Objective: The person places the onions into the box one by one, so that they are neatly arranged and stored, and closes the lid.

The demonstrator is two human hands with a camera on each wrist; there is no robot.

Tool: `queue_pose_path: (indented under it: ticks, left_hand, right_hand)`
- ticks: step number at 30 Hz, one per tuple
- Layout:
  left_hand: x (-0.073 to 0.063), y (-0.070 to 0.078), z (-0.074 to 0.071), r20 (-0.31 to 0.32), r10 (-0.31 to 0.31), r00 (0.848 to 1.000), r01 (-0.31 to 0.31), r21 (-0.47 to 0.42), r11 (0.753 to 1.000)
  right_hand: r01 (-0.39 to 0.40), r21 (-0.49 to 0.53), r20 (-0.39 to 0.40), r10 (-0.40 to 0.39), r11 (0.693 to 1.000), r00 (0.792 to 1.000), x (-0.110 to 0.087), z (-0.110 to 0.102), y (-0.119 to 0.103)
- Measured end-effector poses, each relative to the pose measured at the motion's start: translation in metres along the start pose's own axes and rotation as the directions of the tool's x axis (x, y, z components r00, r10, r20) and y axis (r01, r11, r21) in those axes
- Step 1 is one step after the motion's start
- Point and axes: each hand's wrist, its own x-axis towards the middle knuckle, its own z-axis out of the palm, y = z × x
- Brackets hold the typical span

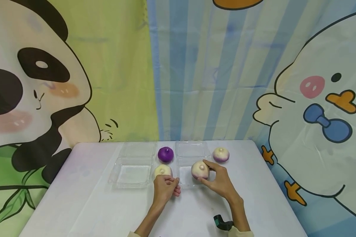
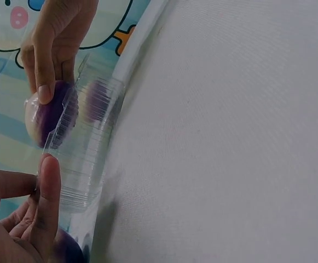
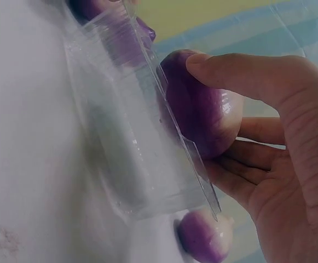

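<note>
My right hand (image 1: 221, 182) grips a white-and-purple onion (image 1: 200, 170), thumb on one side and fingers on the other. It holds the onion just over the open side of a clear plastic clamshell box (image 1: 184, 171). In the right wrist view the onion (image 3: 202, 109) is at the box's rim, its purple end facing in. My left hand (image 1: 166, 188) pinches the box's near left edge between thumb and finger, as the left wrist view shows at the box wall (image 2: 79, 183). Another pale onion (image 1: 162, 170) lies just behind the left hand, partly hidden by it.
A second open clear clamshell box (image 1: 133, 175) lies to the left. A deep purple onion (image 1: 165, 154) sits between the two boxes, and a white-and-purple onion (image 1: 221, 154) is to the right of the right box. Printed cloth (image 1: 190, 72) hangs behind the white table (image 1: 86, 200).
</note>
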Motion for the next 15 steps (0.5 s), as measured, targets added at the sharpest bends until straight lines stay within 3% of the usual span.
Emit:
queue_pose_path:
  ticks: [9,15]
  left_hand:
    - [-0.001,0.003,-0.004,-0.015,0.015,1.000,-0.014,0.036,0.999]
    - [0.001,0.003,-0.001,0.014,0.014,1.000,-0.014,0.038,0.999]
  right_hand:
    - [-0.004,0.021,0.073,0.002,1.000,0.997,0.007,0.013,-0.006]
    - [-0.019,-0.005,0.075,0.019,1.000,0.997,0.006,0.018,-0.008]
